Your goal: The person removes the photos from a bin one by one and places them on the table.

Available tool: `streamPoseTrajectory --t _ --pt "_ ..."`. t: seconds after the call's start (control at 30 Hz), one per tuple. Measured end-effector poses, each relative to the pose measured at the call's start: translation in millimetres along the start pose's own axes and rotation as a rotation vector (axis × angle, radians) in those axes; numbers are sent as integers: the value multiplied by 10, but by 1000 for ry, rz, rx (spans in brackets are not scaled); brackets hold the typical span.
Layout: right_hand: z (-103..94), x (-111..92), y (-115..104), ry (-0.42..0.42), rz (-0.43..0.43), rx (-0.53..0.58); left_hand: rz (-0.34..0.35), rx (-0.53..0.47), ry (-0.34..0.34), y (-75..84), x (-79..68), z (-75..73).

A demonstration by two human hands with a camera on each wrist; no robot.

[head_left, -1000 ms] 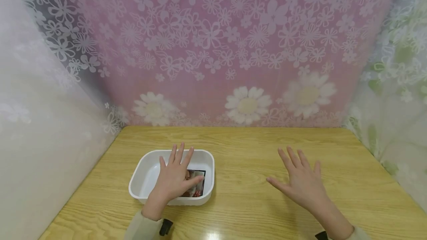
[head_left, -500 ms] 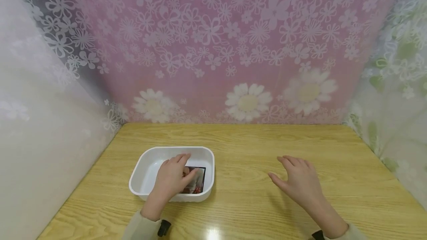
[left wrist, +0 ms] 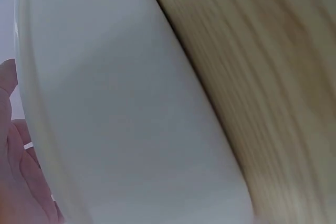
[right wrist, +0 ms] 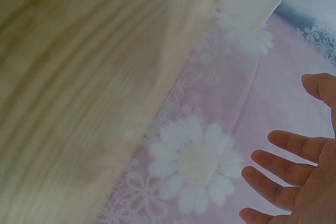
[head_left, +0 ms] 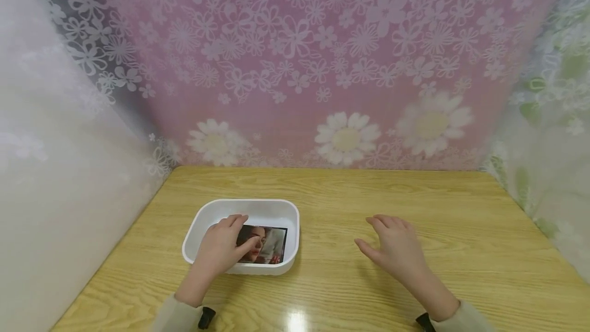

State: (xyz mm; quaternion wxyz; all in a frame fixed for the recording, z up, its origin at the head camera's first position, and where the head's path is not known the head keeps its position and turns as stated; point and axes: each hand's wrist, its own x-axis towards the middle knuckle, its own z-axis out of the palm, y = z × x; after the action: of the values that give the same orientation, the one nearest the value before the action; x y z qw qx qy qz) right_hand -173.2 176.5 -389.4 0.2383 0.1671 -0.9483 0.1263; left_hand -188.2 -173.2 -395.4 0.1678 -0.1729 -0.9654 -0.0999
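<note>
A white plastic basin (head_left: 289, 250) with rounded corners stands left of the middle of the table. In it lies a dark-edged photo card (head_left: 273, 246) printed with part of a face. My left hand (head_left: 221, 244) hovers over the basin's left part with its fingers loosely bent, covering part of the card; nothing shows in its grasp. In the left wrist view the basin's outer wall (left wrist: 121, 98) hides most of that hand. My right hand (head_left: 397, 244) hangs above the table to the right of the basin, fingers loosely bent and thumb apart, holding nothing.
The wood-grain table (head_left: 332, 296) reaches back to a pink flowered curtain (head_left: 295, 91). Pale curtains stand along the left side (head_left: 83, 178) and right side (head_left: 553, 168). Black straps show at both wrists.
The spread fingers of both hands have bent and relaxed. Both hands have shifted left, and more of the card shows in the basin. The head view has tilted slightly.
</note>
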Motion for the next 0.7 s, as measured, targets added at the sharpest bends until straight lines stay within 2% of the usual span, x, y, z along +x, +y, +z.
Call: streamPoseTrajectory --t 0.2,0.4,0.7 --pt "113 102 -131 -2 -46 14 -9 -17 6 -196 -95 -14" --pt "207 234 -292 -22 -88 31 31 -33 19 -435 -156 -22" --pt "306 406 -583 -91 -116 55 35 -117 -103 -716 -229 -60"
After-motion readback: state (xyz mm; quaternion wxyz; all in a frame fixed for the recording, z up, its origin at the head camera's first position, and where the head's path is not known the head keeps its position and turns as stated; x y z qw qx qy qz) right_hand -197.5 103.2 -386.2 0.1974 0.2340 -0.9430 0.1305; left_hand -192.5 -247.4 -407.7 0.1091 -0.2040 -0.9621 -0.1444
